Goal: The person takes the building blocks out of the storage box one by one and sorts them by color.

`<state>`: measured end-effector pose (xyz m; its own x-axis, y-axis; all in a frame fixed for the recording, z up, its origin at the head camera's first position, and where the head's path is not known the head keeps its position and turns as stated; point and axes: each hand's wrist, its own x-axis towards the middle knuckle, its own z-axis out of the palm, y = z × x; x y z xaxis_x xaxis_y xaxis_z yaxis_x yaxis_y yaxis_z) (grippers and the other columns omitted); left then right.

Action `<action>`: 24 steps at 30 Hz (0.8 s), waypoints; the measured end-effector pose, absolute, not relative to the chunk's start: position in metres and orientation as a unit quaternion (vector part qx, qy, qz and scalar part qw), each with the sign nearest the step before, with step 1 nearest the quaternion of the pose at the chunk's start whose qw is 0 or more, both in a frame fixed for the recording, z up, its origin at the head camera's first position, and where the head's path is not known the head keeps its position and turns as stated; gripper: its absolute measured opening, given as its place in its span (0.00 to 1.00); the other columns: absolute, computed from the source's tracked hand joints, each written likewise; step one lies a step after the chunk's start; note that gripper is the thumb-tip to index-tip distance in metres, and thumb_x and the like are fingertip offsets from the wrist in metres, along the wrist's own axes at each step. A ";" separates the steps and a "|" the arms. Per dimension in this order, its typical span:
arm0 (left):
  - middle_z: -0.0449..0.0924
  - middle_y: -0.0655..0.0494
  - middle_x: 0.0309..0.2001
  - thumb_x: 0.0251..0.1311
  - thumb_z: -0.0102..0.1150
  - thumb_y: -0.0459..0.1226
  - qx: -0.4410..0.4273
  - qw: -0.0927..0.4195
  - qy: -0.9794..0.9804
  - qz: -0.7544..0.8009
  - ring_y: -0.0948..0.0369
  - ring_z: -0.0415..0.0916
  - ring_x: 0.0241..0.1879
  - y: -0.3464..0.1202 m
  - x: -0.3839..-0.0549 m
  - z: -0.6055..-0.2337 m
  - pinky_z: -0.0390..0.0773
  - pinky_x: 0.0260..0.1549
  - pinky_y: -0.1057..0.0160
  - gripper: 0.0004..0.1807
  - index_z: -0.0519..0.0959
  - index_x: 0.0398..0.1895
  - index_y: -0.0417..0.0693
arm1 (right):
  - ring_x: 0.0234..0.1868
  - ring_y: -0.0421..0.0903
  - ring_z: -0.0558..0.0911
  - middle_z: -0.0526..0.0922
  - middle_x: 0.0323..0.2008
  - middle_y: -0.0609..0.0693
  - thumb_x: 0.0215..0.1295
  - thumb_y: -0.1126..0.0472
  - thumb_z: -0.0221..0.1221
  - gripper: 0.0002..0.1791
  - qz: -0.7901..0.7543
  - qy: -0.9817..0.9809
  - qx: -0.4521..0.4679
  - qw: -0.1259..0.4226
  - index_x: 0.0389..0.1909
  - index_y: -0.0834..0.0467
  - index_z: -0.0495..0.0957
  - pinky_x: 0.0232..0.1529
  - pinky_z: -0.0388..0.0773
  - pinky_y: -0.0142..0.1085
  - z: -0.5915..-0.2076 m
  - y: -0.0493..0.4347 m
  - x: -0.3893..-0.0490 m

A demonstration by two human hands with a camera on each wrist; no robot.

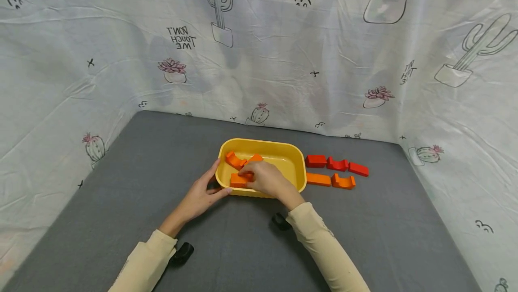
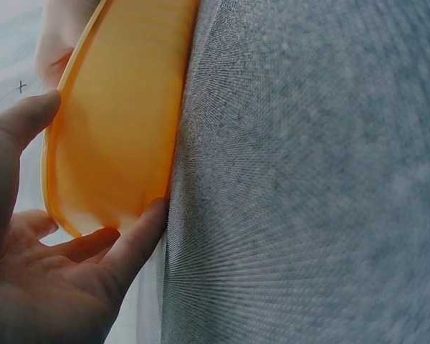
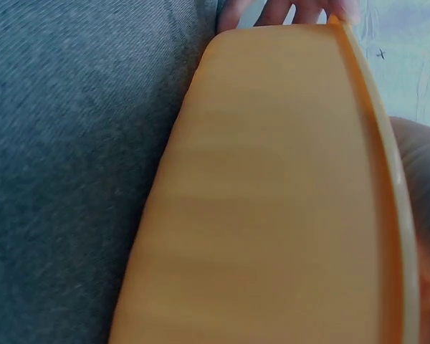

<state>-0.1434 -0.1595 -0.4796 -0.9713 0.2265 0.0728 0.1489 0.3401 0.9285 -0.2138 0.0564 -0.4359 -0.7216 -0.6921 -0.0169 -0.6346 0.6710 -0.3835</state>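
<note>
A yellow plastic bin stands on the grey table. My left hand holds its near left corner, the thumb on the near long side and the fingers against the left end, as the left wrist view also shows at the bin wall. Inside the bin, my right hand pinches an orange rectangular block close to the near wall. Behind it lie an orange arched block and another orange block, partly covered by the right hand. The bin's outer wall hides the right fingertips in the right wrist view.
Right of the bin, red blocks form a row: a rectangular one, an arched one and a third. Before them lie an orange bar and an orange arch. A cactus-print cloth encloses the table.
</note>
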 end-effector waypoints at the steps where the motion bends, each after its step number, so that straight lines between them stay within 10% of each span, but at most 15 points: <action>1: 0.55 0.42 0.73 0.61 0.67 0.44 0.113 0.035 0.819 0.561 0.47 0.66 0.64 -0.159 -0.143 -0.479 0.78 0.53 0.53 0.52 0.44 0.80 0.54 | 0.46 0.43 0.80 0.85 0.47 0.45 0.59 0.60 0.69 0.16 -0.178 0.912 -0.359 0.084 0.49 0.53 0.85 0.54 0.78 0.37 -0.436 0.057 -0.214; 24: 0.50 0.42 0.75 0.60 0.68 0.45 0.113 0.027 0.821 0.559 0.47 0.64 0.66 -0.157 -0.141 -0.478 0.79 0.52 0.58 0.52 0.44 0.80 0.53 | 0.40 0.45 0.79 0.85 0.42 0.48 0.56 0.66 0.70 0.12 -0.236 0.893 -0.378 0.060 0.42 0.57 0.85 0.47 0.79 0.36 -0.437 0.083 -0.215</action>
<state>-0.1413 -0.1574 -0.4778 -0.9730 0.2156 0.0825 0.1556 0.3488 0.9242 -0.2151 0.0826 -0.4374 -0.7076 -0.7030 0.0708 -0.6466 0.6038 -0.4663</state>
